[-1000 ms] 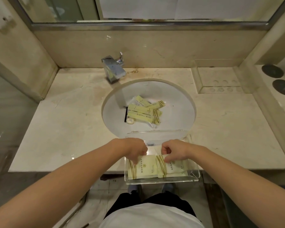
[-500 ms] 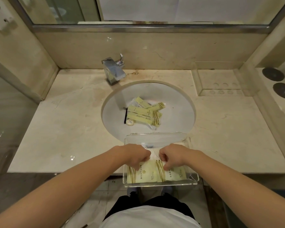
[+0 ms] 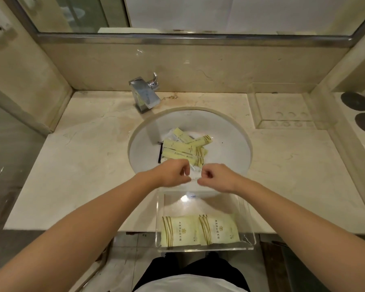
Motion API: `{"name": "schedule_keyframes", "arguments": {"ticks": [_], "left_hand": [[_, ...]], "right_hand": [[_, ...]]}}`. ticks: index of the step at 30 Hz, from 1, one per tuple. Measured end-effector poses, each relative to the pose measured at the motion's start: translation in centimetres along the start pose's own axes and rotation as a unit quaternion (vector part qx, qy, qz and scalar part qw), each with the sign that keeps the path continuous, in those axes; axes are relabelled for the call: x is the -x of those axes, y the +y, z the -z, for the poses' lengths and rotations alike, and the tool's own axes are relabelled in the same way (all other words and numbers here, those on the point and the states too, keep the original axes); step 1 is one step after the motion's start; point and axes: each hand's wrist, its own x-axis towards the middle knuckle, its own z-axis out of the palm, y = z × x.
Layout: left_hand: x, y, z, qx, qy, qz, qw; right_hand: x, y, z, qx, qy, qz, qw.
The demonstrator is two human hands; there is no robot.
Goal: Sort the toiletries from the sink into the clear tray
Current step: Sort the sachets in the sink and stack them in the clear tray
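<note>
A: Now both hands have been lifted out of the clear tray [image 3: 246, 210] and carried forward to the near rim of the sink [image 3: 243, 163]. A second ago they were pressed on the two wide yellow packets [image 3: 199, 230]; those have been left flat, side by side, at the tray's near end.

B: So that placement is judged done, and the next pick is being started?

A: Likely. A heap of narrow yellow sachets [image 3: 185, 148] and a black item are seen lying in the basin, well apart from the tray on the desk [image 3: 82, 175].

B: And the hands themselves?

A: The left hand [image 3: 173, 173] and right hand [image 3: 216, 178] are held close together, fingers curled, with a small clear wrapper [image 3: 194, 174] apparently pinched between them. Which hand bears it cannot be told.
</note>
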Motion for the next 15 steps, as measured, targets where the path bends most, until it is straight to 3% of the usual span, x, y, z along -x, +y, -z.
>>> {"name": "schedule_keyframes", "arguments": {"ticks": [3,7,15], "left_hand": [[-1.7,-0.8,1.2,0.066,0.056,0.055,0.995],[-3.7,-2.6,1.8,0.126,0.075,0.139,0.979],[-7.1,-5.5,1.0,0.280,0.046,0.280,0.917]], "right_hand": [[-1.6,0.1,1.5,-0.062,0.070,-0.014,0.996],[-3.8,1.6,2.4,-0.077,0.101,-0.056,0.990],[-8.9,4.4,1.4,-0.041,0.065,-0.112,0.991]]}}
